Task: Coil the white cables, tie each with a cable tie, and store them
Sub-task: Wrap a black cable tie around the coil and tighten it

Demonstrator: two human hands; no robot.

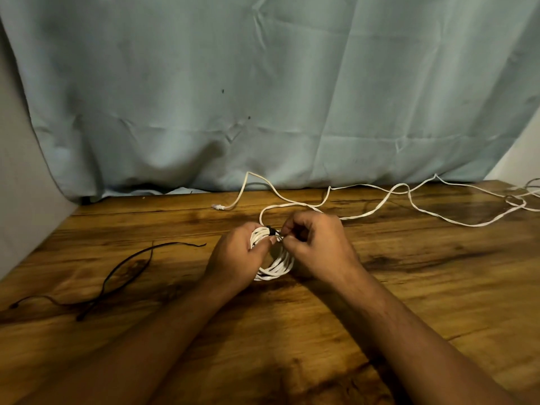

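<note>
A coil of white cable (277, 266) stands between my hands at the middle of the wooden table (409, 287). My left hand (239, 252) grips the coil's left side, thumb pressed near its top. A black cable tie (271, 230) wraps the top of the coil. My right hand (314, 238) pinches the tie's end just right of the wrap. Another white cable (394, 197) lies loose across the back of the table, its plug end (217, 206) at the left.
Black cable ties (117, 276) lie spread on the table at the left. A pale blue cloth (263, 97) hangs behind the table's back edge. A grey wall (20, 200) borders the left side. More cable loops (523, 197) sit at the far right edge.
</note>
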